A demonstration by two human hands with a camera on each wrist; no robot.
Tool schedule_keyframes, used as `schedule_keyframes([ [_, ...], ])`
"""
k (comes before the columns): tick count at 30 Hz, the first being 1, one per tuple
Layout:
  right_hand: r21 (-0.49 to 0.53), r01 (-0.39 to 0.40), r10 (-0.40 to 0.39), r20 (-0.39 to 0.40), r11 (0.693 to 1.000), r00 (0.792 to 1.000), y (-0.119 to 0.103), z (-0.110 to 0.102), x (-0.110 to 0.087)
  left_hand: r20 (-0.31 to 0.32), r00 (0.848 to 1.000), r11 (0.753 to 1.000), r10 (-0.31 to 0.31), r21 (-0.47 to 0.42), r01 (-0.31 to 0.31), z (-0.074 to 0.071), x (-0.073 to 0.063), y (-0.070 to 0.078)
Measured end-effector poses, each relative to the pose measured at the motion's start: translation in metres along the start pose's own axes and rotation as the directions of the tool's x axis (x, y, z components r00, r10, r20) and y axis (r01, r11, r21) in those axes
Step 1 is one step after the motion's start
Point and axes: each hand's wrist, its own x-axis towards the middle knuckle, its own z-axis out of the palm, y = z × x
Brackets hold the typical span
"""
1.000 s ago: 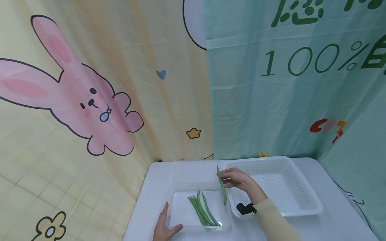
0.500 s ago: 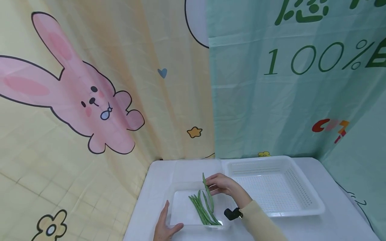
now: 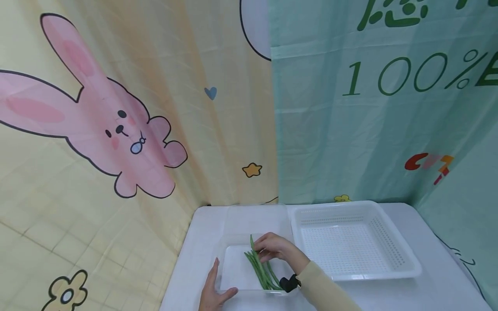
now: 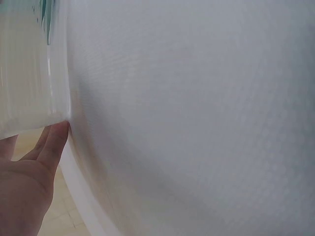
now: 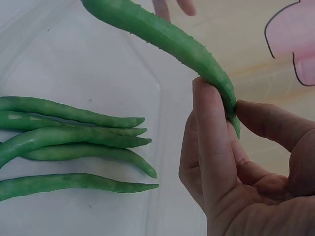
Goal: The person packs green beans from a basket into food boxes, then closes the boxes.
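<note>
My right hand (image 3: 274, 247) pinches a long, slightly bumpy green bean (image 5: 172, 42) near one end, between thumb and fingertips. It holds the bean tilted over a clear plastic box (image 3: 241, 239). Several other green beans (image 5: 74, 184) lie side by side on the box floor, below the held one. At the box's near left corner is my left hand (image 3: 215, 290), thumb and fingers spread apart. In the left wrist view, its fingertips (image 4: 60, 130) touch the box's lower edge.
A white perforated basket (image 3: 397, 246) stands right of the box on the white-covered table (image 3: 202, 233). Behind the box lies a clear flat sheet or lid (image 3: 254, 216). Printed curtains (image 3: 218, 129) hang close around the table's back and sides.
My right hand has carried the green bean leftward from beside the basket and lowered it over the beans in the box. My left hand stays at the box's corner.
</note>
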Motion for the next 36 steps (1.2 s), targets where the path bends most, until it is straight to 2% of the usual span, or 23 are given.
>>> schedule_keyframes([
  [6,-0.079,-0.024,0.022,-0.014,0.997,1.0,0.005,0.008,0.005,0.0,1.0,1.0,-0.014,-0.009,0.014,0.0,-0.001,0.0],
  [20,-0.21,-0.067,0.04,-0.13,0.975,0.991,0.016,0.017,0.014,-0.006,1.0,1.0,-0.004,0.006,0.004,0.0,-0.001,0.0],
  [27,-0.258,-0.085,0.044,-0.163,0.962,0.986,0.017,0.018,0.014,-0.007,1.0,1.0,-0.026,-0.004,0.026,0.0,0.0,0.001],
  [36,-0.267,-0.105,0.062,-0.162,0.958,0.985,0.018,0.017,0.013,-0.002,1.0,1.0,-0.007,-0.003,0.007,-0.001,0.001,0.002],
])
